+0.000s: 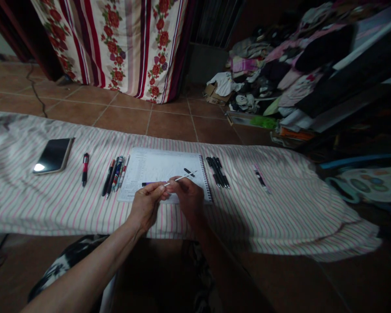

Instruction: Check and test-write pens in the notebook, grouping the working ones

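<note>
Over the spiral notebook, my left hand and my right hand meet with their fingertips pinched. A thin white pen refill runs between them, slanting up to the right past my right fingers. Both hands are closed on it, the left near its lower end. Beneath, a dark pen barrel with a purple part lies partly behind my fingers. A short black pen part rests on the page by the refill's upper end.
Several pens lie left of the notebook, with a red and black pen and a phone farther left. Several black pens lie to its right, then a pink and white pen. A striped cloth covers the table.
</note>
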Action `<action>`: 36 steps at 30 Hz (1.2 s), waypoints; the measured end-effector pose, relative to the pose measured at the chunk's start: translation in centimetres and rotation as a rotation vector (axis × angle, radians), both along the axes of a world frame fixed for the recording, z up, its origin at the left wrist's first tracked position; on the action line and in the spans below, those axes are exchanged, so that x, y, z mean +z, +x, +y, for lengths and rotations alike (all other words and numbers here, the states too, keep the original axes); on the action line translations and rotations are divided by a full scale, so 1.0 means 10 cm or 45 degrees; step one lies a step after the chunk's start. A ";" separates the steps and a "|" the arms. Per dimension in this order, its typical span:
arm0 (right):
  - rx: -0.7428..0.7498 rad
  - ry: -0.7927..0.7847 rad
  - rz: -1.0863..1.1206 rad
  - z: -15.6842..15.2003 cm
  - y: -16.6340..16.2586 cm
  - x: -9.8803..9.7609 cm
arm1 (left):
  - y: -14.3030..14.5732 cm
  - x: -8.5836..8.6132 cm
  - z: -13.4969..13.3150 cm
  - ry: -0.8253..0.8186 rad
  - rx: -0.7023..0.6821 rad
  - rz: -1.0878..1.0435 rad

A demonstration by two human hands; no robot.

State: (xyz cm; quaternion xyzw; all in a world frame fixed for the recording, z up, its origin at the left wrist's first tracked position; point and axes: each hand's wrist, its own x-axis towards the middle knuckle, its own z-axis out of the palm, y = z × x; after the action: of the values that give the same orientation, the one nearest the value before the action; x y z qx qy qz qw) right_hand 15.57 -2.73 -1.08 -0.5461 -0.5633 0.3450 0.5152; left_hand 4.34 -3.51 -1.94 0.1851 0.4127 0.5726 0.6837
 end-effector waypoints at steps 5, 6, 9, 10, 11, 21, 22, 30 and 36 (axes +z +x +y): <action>-0.023 -0.051 0.177 0.01 0.02 0.00 | 0.02 0.08 0.00 -0.060 -0.008 -0.075; -0.016 -0.065 0.209 0.02 0.02 -0.01 | 0.03 0.10 0.00 -0.078 -0.007 -0.085; 0.006 -0.066 0.268 0.04 0.02 -0.03 | 0.03 0.13 0.00 -0.115 0.002 -0.103; 0.004 -0.066 0.273 0.04 0.02 -0.03 | 0.03 0.14 0.00 -0.126 0.005 -0.108; -0.002 -0.069 0.271 0.05 0.02 -0.03 | 0.03 0.15 0.00 -0.134 0.007 -0.112; -0.038 -0.098 0.286 0.06 0.02 -0.03 | 0.02 0.16 0.00 -0.149 -0.029 -0.174; -0.040 -0.102 0.294 0.06 0.02 -0.03 | 0.02 0.16 0.00 -0.148 -0.029 -0.180; -0.023 -0.091 0.319 0.08 0.01 -0.08 | 0.03 0.14 0.00 -0.150 -0.010 -0.140; -0.042 -0.098 0.290 0.07 0.01 -0.05 | 0.04 0.15 0.00 -0.151 -0.021 -0.161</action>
State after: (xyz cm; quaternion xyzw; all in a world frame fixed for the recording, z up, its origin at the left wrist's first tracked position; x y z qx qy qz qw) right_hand 15.67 -2.02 -1.54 -0.5319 -0.4785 0.4176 0.5600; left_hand 4.73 -3.55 -0.40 0.1111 0.4004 0.5521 0.7229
